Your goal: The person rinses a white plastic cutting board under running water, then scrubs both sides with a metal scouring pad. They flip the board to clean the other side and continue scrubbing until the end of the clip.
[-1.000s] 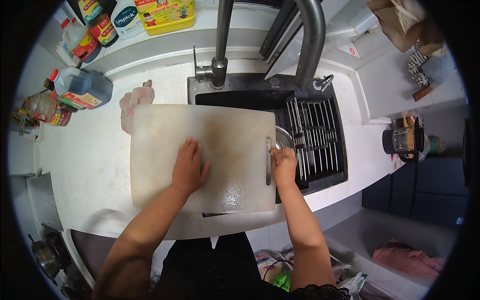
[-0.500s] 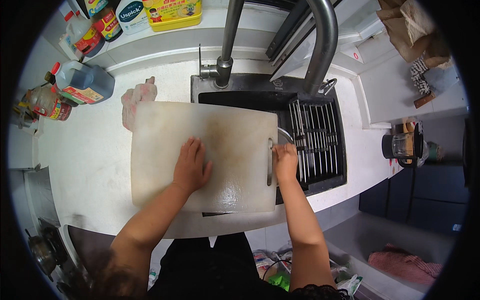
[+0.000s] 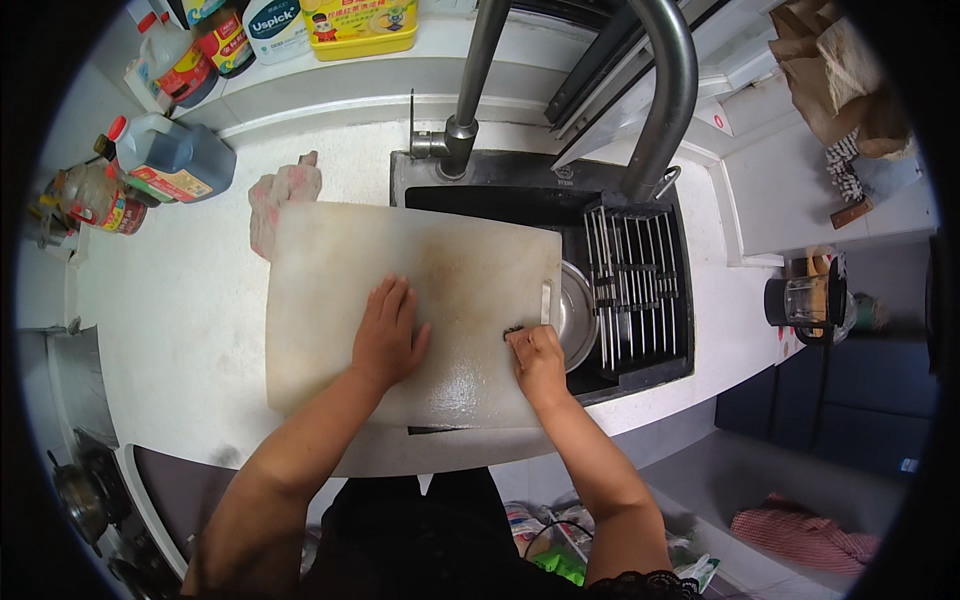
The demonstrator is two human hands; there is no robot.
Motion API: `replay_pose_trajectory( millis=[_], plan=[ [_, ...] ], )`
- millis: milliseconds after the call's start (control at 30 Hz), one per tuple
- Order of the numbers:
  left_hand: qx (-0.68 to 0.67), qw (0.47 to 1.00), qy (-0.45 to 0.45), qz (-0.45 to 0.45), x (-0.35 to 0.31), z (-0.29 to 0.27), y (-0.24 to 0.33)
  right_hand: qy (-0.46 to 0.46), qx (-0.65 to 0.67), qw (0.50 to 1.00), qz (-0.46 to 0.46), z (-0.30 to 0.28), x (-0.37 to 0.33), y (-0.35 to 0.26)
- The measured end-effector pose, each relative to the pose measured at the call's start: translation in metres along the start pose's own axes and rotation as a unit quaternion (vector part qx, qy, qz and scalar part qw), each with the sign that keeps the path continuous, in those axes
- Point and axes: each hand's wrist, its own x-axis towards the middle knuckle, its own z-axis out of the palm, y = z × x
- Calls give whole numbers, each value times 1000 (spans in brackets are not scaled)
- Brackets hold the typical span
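Right fingers (image 3: 528, 346) moved leftward, pinching dark scrap (image 3: 512, 332)

One cutting board (image 3: 460, 300), one sink (image 3: 500, 166)

1. White bottle (image 3: 281, 46): large white letters on a dark blue label (image 3: 272, 20).
2. Yellow tub (image 3: 366, 36): a line of characters.
3. Jug (image 3: 192, 155): red-and-pale label (image 3: 182, 184), print too small to read.
4. Sink rim (image 3: 510, 165): small pale lettering, illegible.
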Motion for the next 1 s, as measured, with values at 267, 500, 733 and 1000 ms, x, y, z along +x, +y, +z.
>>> replay_pose_trajectory(
  millis=[267,500,733,1000],
  plan=[
    [-7,1000,-10,8,4,-1,3,108,-21,994,11,29,68,40],
    [-5,1000,-6,-4,-1,3,-2,86,38,996,-12,23,-7,-30],
    [-23,1000,1,4,1,3,0,114,0,991,69,44,38,-10],
    [-14,1000,7,-1,-1,2,-2,85,2,993,84,31,9,-24]
  ],
)
